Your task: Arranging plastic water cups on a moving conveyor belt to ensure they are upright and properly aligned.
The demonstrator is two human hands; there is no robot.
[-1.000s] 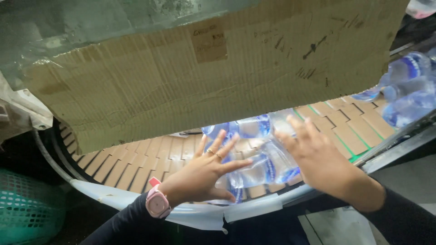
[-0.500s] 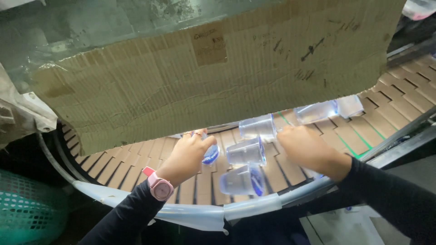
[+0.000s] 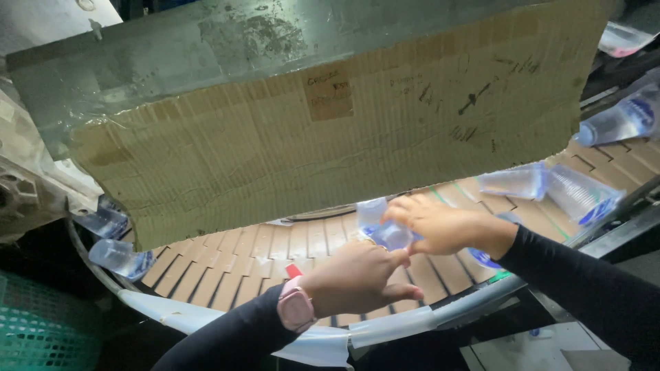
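On the slatted conveyor [image 3: 261,254] under a cardboard flap [image 3: 330,130], both hands, left hand [image 3: 357,278] and right hand [image 3: 440,223], close on one clear bottle [image 3: 381,223] (gathering step, others lie scattered).

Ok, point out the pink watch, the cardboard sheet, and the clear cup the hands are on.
pink watch [image 3: 296,308], head view, its face.
cardboard sheet [image 3: 330,151], head view, its middle.
clear cup [image 3: 385,230], head view, its side between both hands.

My grip [image 3: 395,237] meets a glossy clear plastic bottle [image 3: 377,223]; upper frame shows rough matt cardboard [image 3: 330,144] under scuffed dull metal [image 3: 240,41]; smooth pink plastic watch [image 3: 295,309].
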